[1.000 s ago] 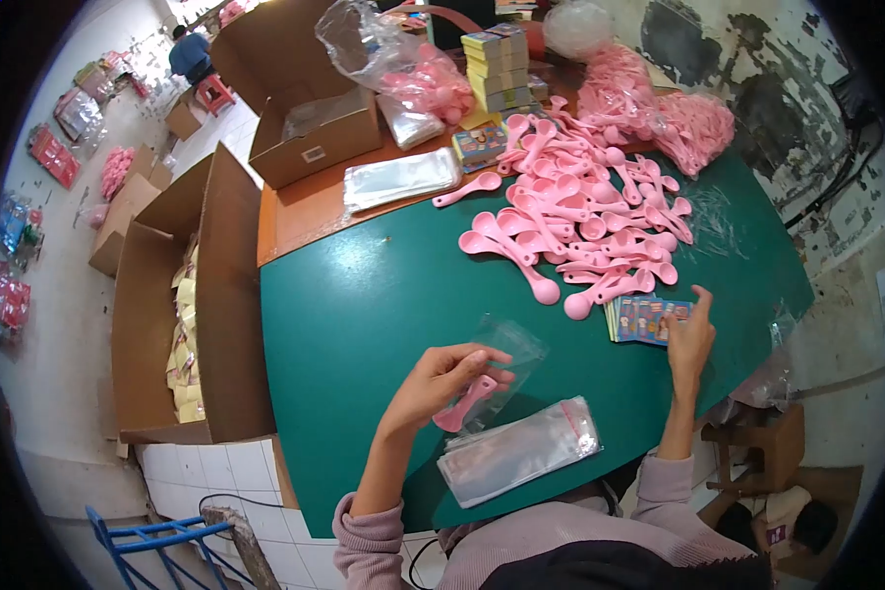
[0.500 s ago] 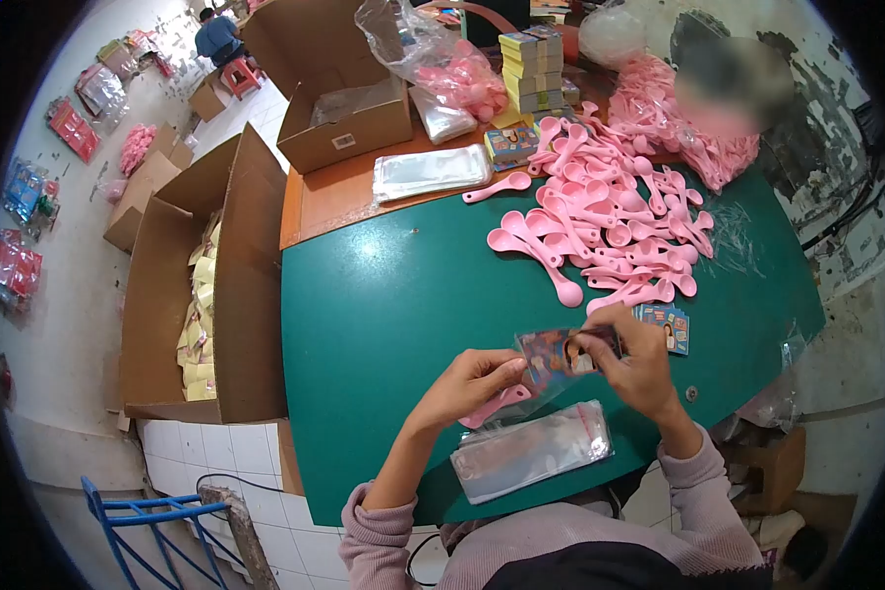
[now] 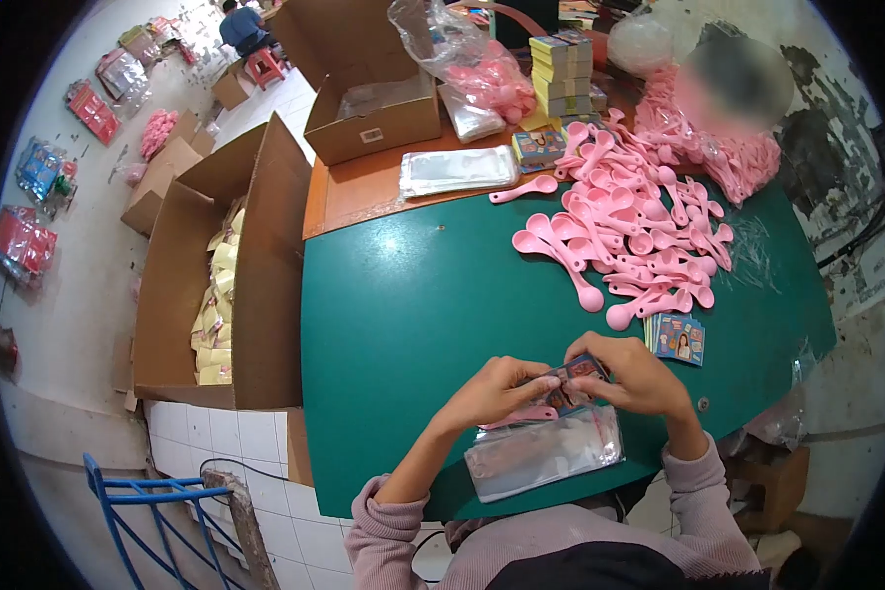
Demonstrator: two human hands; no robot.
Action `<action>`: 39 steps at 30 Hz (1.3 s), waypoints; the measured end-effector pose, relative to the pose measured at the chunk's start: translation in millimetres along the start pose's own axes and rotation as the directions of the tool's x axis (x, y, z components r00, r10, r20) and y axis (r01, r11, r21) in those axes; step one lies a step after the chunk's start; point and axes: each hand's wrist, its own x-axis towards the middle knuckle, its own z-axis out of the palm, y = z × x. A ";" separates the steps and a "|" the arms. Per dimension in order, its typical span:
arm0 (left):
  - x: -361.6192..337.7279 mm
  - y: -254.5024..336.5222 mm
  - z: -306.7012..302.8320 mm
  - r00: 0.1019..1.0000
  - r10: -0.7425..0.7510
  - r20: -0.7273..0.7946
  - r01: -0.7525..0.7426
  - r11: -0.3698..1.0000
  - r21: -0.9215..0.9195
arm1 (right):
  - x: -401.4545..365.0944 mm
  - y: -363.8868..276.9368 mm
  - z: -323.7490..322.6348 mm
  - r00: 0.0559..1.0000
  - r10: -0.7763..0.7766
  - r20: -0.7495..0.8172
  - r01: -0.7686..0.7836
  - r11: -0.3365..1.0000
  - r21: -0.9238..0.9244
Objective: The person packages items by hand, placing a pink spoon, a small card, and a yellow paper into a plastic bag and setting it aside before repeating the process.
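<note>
My left hand [image 3: 506,386] pinches the left side of a printed card [image 3: 566,393] in a clear bag. The fingers of my right hand [image 3: 629,376] close on the card's right side. Below my left fingers lies a pink spoon [image 3: 521,417], seen through clear plastic. A stack of clear bags [image 3: 546,460] rests on the green table [image 3: 393,324] just below both hands. Beyond my right hand are several fanned cards [image 3: 677,338] and a large heap of pink spoons [image 3: 619,216].
A tall cardboard box [image 3: 265,265] with yellow packets [image 3: 216,305] stands left of the table. At the back are an open box [image 3: 374,123], more clear bags [image 3: 459,171] and card stacks [image 3: 561,74]. A blue metal frame [image 3: 157,485] is lower left; a person sits far off.
My hands have moved down and closer together, and the card between them has turned and sits lower, near the bag stack. The whole view has shifted slightly.
</note>
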 end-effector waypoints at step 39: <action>-1.4 -37.9 4.5 0.969 -0.174 -0.174 -0.027 0.628 -0.778 | 38.4 31.6 22.0 0.986 -0.001 -0.170 0.012 0.998 0.063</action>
